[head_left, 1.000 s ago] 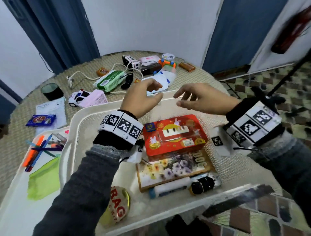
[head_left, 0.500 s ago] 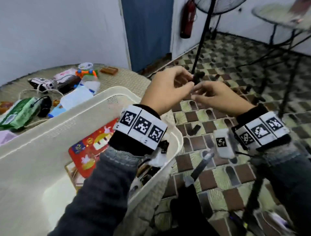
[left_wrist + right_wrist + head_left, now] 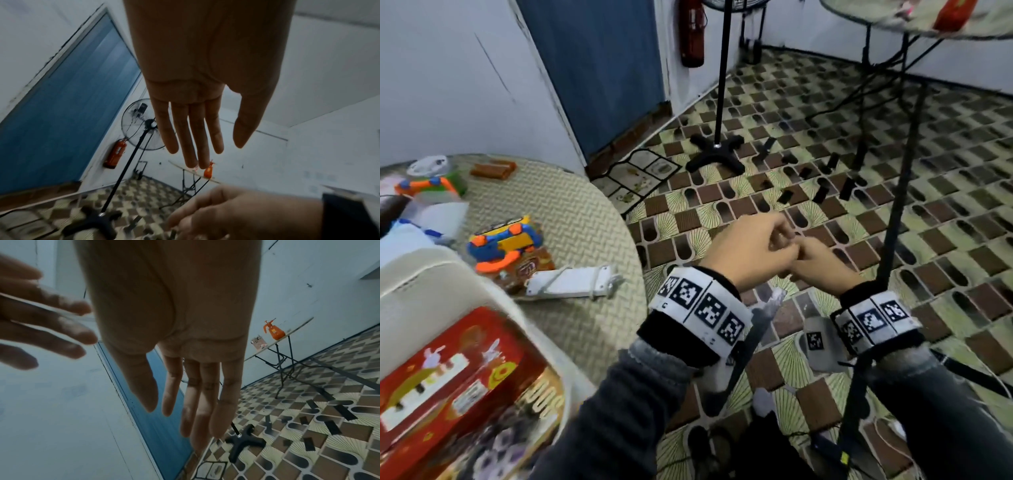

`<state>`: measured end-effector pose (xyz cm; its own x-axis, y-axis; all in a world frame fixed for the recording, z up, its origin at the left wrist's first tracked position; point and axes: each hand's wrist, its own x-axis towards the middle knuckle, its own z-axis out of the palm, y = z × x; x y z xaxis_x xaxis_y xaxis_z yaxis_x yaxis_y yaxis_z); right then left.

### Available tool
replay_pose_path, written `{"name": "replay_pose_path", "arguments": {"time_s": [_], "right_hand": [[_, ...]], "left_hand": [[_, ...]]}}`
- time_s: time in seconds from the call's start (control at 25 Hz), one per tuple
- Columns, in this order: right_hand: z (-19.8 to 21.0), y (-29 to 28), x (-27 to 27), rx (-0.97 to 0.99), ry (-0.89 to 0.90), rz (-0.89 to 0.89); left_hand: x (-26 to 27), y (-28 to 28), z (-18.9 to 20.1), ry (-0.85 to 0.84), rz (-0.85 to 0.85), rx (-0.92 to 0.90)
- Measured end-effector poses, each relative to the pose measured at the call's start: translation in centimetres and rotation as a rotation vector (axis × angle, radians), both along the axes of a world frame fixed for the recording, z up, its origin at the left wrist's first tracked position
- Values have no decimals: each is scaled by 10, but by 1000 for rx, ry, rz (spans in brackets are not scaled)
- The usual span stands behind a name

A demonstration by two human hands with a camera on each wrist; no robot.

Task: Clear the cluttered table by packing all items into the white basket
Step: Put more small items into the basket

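Left hand (image 3: 748, 251) and right hand (image 3: 822, 262) touch mid-frame, grip unclear, empty; next, reach left for the toy (image 3: 505, 241)

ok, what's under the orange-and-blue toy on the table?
A brown snack packet lies under the orange-and-blue toy, sticking out on its right. The part beneath the toy is hidden.

Woven round table (image 3: 585, 222) under white basket (image 3: 431, 274), toy phone (image 3: 505, 241), white strip (image 3: 571, 282).

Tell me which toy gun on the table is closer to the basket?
The blue and yellow toy gun, lying just beyond the white basket rim. The orange and green one sits farther back.
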<state>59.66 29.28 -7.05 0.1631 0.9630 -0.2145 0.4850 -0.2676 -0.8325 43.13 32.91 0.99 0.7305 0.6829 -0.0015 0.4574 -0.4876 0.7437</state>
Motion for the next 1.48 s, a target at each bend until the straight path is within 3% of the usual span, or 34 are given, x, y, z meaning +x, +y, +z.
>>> {"name": "replay_pose_path", "arguments": {"time_s": [0.24, 0.48, 0.76, 0.92, 1.08, 1.48], "right_hand": [[-34, 44, 89, -145, -49, 76], [-45, 86, 135, -223, -26, 157], [-61, 180, 113, -236, -21, 304], [-70, 274, 87, -236, -26, 385], [-64, 347, 63, -196, -87, 475], [-81, 516, 33, -268, -82, 615]], "left_hand": [[47, 59, -69, 124, 184, -201], [42, 93, -100, 92, 389, -259], [5, 154, -123, -1, 577, -340], [-18, 226, -133, -16, 664, -281], [-28, 288, -136, 41, 664, -304], [-42, 439, -136, -73, 769, -289]]}}
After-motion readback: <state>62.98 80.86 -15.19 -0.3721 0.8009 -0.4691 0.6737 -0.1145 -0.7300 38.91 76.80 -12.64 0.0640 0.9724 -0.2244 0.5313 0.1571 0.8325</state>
